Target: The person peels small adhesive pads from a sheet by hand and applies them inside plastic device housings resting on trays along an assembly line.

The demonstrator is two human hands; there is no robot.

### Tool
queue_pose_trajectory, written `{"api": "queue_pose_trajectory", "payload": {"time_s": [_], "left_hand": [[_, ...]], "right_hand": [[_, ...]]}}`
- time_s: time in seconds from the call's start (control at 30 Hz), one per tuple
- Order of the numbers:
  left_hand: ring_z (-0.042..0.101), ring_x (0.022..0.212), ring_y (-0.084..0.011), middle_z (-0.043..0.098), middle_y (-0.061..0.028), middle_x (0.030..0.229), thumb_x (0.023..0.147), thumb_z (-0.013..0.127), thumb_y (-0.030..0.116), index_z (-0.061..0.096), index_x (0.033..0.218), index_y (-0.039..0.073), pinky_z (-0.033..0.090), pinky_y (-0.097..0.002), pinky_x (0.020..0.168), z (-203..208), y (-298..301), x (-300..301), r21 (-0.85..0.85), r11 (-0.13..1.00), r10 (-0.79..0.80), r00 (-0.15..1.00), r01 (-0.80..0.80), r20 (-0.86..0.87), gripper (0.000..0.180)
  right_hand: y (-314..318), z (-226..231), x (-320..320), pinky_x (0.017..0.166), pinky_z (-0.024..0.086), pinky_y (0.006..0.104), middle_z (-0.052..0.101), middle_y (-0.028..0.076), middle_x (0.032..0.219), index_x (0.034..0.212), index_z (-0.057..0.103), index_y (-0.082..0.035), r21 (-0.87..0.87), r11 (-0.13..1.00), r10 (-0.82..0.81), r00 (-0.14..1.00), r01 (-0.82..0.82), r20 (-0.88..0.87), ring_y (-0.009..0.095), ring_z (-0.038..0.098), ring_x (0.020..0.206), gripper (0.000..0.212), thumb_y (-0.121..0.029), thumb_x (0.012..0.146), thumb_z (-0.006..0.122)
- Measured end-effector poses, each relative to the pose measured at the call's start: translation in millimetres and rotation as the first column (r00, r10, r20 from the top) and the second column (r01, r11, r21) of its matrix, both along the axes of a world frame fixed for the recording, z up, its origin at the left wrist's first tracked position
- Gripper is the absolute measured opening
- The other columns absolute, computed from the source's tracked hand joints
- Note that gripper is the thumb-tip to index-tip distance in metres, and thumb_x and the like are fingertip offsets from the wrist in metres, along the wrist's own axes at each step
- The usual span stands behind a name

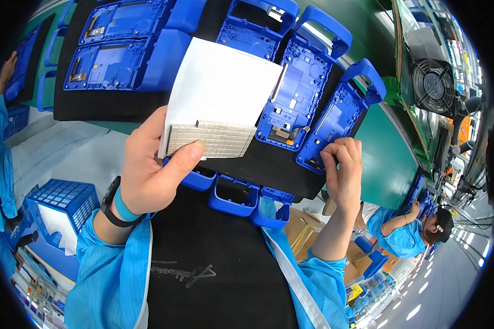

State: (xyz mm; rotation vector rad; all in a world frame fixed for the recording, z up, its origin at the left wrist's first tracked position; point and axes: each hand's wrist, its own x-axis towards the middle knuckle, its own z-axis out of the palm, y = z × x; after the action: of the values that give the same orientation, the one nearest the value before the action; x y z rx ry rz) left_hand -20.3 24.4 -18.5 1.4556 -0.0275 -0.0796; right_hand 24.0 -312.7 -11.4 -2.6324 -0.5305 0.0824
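My left hand [151, 172] grips a white backing sheet [219, 79], thumb on top. Along the sheet's lower edge lies a block of grey rectangular adhesive strips [217, 139], set in rows. At the right, my right hand [344, 171] has its thumb and fingers pinched together over the near end of a narrow blue plastic housing [332, 123]. Whatever sits between those fingertips is too small to make out. Beside it lies another open blue housing [299, 90] with screw posts and a small flat cable, partly covered by the sheet.
More blue housings [112, 63] lie on the black mat [93, 107] at the far left. Small blue frames [233, 196] stick out below the mat's near edge. A black fan [433, 84] stands far right, a blue crate [66, 197] lower left. A co-worker [403, 233] is at right.
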Motion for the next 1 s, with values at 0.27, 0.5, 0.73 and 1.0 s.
{"api": "queue_pose_trajectory", "payload": {"time_s": [0.27, 0.5, 0.73, 1.0], "left_hand": [[0.064, 0.108, -0.0176, 0.068, -0.0155, 0.118, 0.095, 0.061, 0.006, 0.052, 0.131, -0.007, 0.049, -0.0298, 0.092, -2.3, -0.6, -2.2, -0.009, 0.999, 0.032, 0.999, -0.032, 0.027, 0.040], [0.065, 0.104, -0.0170, 0.071, -0.0143, 0.111, 0.094, 0.061, 0.004, 0.055, 0.129, -0.007, 0.050, -0.0296, 0.090, 0.3, -7.3, 18.1, 0.077, 0.997, 0.004, 1.000, -0.006, 0.027, 0.037], [0.065, 0.100, -0.0138, 0.071, -0.0137, 0.109, 0.093, 0.063, 0.003, 0.057, 0.125, -0.007, 0.050, -0.0286, 0.088, 8.3, -16.2, 41.0, -0.060, 0.997, -0.054, 0.996, 0.050, -0.065, 0.034], [0.063, 0.101, -0.0124, 0.071, -0.0109, 0.107, 0.094, 0.059, 0.000, 0.058, 0.123, -0.006, 0.049, -0.0275, 0.088, 0.9, -10.0, 29.2, 0.019, 1.000, -0.008, 0.996, 0.010, -0.092, 0.030]], "right_hand": [[-0.6, -2.7, -4.2, 0.079, 0.043, 0.0372, 0.055, 0.008, 0.087, 0.085, 0.063, -0.001, -0.041, 0.999, -0.002, 1.000, 0.002, 0.013, 0.027, 0.050, 0.088, 0.006, -0.001, 0.084, 0.069], [-27.9, -16.8, -20.3, 0.075, 0.043, 0.0276, 0.062, 0.007, 0.097, 0.108, 0.068, 0.003, 0.291, 0.915, -0.324, 0.939, 0.280, 0.115, 0.014, 0.052, 0.085, 0.021, -0.013, 0.096, 0.064], [-23.8, -64.9, -37.9, 0.074, 0.044, 0.0244, 0.063, 0.002, 0.094, 0.121, 0.060, 0.010, 0.429, 0.603, -0.669, 0.719, 0.673, -0.188, 0.008, 0.052, 0.082, 0.032, -0.016, 0.103, 0.057], [-26.5, -66.7, -47.3, 0.086, 0.047, 0.0246, 0.069, 0.009, 0.105, 0.118, 0.052, 0.003, 0.790, 0.255, -0.382, 0.809, 0.557, -0.447, 0.010, 0.063, 0.092, 0.023, -0.013, 0.103, 0.057]]}}
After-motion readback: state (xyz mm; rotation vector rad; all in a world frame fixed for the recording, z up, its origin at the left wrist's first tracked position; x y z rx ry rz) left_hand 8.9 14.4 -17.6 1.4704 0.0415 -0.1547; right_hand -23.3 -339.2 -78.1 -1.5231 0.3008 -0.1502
